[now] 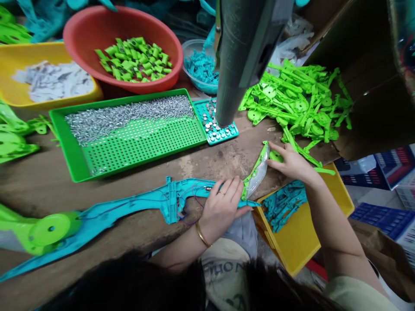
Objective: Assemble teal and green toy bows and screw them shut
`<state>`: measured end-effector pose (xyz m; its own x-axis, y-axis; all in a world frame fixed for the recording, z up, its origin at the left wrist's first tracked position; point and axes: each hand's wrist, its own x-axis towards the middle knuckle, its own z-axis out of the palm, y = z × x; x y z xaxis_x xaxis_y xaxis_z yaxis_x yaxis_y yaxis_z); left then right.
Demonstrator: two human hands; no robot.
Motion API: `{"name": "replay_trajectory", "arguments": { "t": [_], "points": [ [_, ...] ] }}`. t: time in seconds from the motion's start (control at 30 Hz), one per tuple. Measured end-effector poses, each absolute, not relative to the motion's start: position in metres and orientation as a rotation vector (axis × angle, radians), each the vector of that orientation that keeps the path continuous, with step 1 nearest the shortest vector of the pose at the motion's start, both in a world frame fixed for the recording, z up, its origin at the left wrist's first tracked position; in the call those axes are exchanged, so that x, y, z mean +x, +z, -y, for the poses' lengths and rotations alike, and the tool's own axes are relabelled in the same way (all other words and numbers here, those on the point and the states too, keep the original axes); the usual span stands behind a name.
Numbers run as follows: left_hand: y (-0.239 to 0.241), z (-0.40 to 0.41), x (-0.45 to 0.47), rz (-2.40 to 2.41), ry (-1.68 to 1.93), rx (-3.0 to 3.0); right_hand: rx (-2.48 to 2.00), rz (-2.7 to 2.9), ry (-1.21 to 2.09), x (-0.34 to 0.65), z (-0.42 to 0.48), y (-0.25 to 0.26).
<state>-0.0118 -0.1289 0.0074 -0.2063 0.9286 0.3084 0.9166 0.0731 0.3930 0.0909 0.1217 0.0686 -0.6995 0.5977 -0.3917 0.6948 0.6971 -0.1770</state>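
Observation:
A long teal plastic shell (136,206) with thin wires in it lies across the wooden table (207,162), ending at left in a green round cap (52,228). My left hand (223,206) rests fingers-down on the shell's right end, pressing it. My right hand (290,162) grips a green plastic piece (259,169) with a clear part, tilted up against the shell's end.
A green perforated tray (136,140) holds metal pins. Behind stand a red basin (97,30) of green bits, a yellow tub (32,54), a small teal tray (227,129) of metal discs under a dark machine column (240,56), a green parts pile (298,99). A yellow bin (304,237) holds teal parts.

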Motion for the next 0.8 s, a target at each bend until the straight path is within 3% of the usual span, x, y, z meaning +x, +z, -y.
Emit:
{"name": "replay_trajectory", "arguments": {
  "t": [0.3, 0.47, 0.6, 0.8],
  "points": [
    [0.014, 0.129, -0.011, -2.31, 0.838, 1.929, 1.113, -2.801, -0.55, 0.094, -0.109, 0.095],
    [0.013, 0.133, -0.014, -2.246, 0.896, 1.937, 0.581, -2.935, -0.702, 0.098, -0.084, 0.105],
    [0.013, 0.137, -0.017, -2.236, 0.898, 1.954, 0.311, -2.926, -0.641, 0.096, -0.075, 0.102],
    [0.034, 0.122, -0.013, -2.248, 0.803, 1.901, 0.487, -2.942, -0.363, 0.093, -0.088, 0.095]
  ]
}}
